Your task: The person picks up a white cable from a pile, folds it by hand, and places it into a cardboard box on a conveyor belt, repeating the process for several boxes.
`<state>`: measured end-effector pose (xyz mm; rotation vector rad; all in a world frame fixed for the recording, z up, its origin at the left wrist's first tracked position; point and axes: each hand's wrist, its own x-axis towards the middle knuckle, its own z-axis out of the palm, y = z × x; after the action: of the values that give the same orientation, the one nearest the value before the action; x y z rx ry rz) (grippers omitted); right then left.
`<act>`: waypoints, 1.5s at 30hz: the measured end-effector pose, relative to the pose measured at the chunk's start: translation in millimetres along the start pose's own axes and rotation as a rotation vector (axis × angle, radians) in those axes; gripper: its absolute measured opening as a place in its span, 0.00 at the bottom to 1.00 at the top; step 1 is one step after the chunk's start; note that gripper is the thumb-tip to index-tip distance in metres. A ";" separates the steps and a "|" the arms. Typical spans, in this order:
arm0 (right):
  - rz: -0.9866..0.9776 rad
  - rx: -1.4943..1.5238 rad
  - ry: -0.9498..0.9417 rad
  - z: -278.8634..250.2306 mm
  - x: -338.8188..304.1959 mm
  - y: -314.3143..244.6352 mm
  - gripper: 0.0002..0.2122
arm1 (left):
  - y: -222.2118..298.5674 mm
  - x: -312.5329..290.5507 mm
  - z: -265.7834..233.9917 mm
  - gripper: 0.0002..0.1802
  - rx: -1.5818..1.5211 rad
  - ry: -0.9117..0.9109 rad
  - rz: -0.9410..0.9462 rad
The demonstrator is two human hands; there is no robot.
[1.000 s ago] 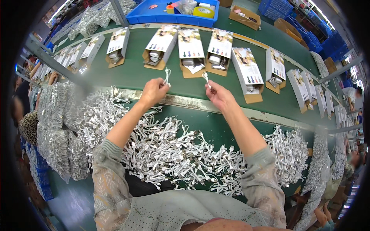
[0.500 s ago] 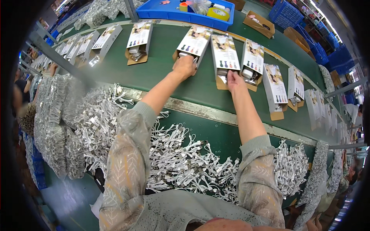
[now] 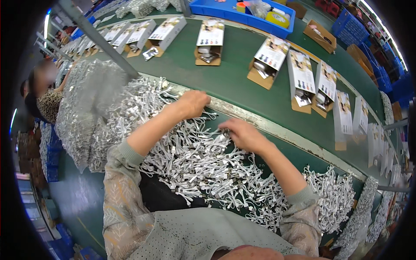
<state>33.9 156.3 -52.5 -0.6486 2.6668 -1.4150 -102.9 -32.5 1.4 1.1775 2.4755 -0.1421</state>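
Curled closed, my left hand (image 3: 193, 105) hovers at the near metal edge of the green conveyor belt, above the cable pile; whatever it may hold is hidden. My right hand (image 3: 248, 136) reaches into a heap of short white USB cables (image 3: 203, 156), its fingertips bent together at the heap's far edge. What they grip there is too small to make out. Beyond the hands, on the belt, lie open white printed boxes: one box (image 3: 272, 52) ahead, another box (image 3: 301, 71) to its right, and a box (image 3: 211, 32) further left. Silvery packets and white parts show in their brown-flapped openings.
Bundles of clear plastic-wrapped items (image 3: 82, 117) are stacked at left, beside a grey metal post (image 3: 97, 39). A blue tray (image 3: 242, 16) with tape rolls stands behind the belt. Another person (image 3: 47, 91) sits at far left. More cables (image 3: 331, 195) lie at right.
Both hands have come back from the box openings on the belt to the cable heap. The view has shifted, and the boxes now appear further right.
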 end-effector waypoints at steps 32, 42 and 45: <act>0.519 0.626 -0.058 -61.9 -77.8 -40.9 0.10 | 0.1 -13.5 13.2 0.09 -0.720 0.274 -0.193; 0.869 1.053 0.964 -78.5 -17.8 75.8 0.05 | -37.7 50.5 20.8 0.09 -0.911 0.547 -0.347; 0.908 1.098 1.116 -87.0 7.3 114.0 0.04 | -48.1 68.5 21.3 0.09 -0.815 0.598 -0.384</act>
<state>-32.0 277.4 -92.6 1.5204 1.4007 -2.6802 -172.0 -19.3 -48.6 0.4127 2.7382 1.1513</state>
